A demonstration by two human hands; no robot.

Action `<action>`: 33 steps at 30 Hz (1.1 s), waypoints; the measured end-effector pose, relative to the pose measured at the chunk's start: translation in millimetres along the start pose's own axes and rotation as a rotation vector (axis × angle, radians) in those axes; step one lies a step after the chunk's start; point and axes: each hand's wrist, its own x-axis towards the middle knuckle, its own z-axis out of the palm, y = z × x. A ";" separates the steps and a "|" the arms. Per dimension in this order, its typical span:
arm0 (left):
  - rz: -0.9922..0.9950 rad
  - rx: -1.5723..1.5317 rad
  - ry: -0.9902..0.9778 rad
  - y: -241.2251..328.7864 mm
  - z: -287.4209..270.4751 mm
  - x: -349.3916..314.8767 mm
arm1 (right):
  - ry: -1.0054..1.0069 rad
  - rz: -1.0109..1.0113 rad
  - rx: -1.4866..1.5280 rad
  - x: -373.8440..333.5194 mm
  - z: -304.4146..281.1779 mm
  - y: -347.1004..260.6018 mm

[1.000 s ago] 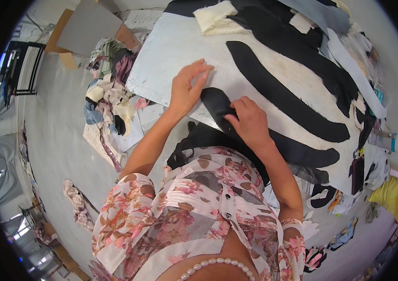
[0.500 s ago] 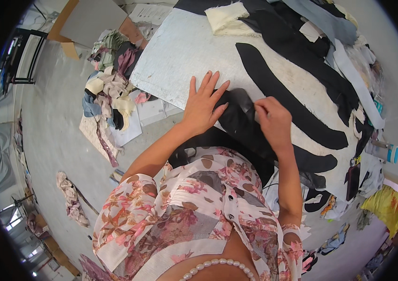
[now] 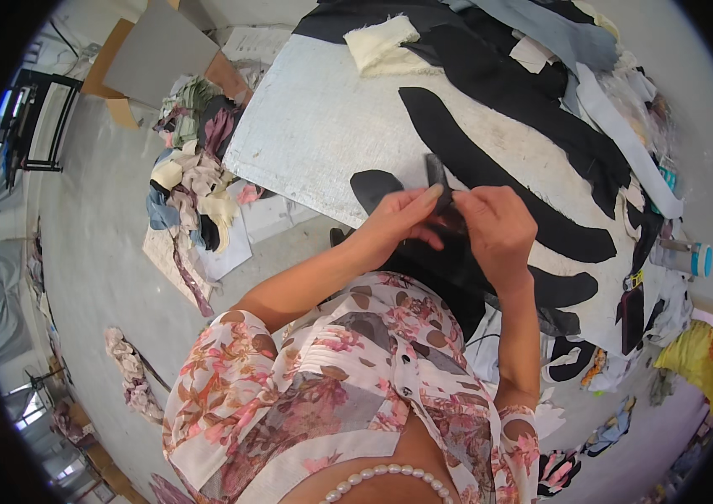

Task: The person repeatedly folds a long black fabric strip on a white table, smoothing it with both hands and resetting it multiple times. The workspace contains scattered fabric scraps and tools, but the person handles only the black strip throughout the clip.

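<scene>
Both my hands are at the near edge of the pale worktable (image 3: 289, 143), pinching a black fabric piece (image 3: 436, 175). My left hand (image 3: 403, 223) is closed on it, thumb up against the cloth. Close beside it, my right hand (image 3: 495, 231) grips the same piece with fingers curled. A folded, greyish part of the cloth stands up between the hands. One rounded end (image 3: 371, 186) of black cloth lies on the table by my left hand. Beyond my hands lies a long curved black strip (image 3: 449, 139), flat on the table.
A cream cloth scrap (image 3: 382, 44) and a large black fabric length (image 3: 499, 76) lie toward the back. Light grey strips (image 3: 625, 139) are at the right, near a dark phone-like object (image 3: 632, 319). Left of the table sit a heap of scraps (image 3: 197, 181) and a cardboard box (image 3: 151, 55).
My left hand has gone from lying spread on the cloth to pinching it, moving right and nearer. The two hands are closer together, and the cloth between them is lifted and folded.
</scene>
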 end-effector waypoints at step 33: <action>0.209 0.482 0.210 24.8 1.4 102.9 | -0.142 0.980 0.308 -82.8 -178.1 75.2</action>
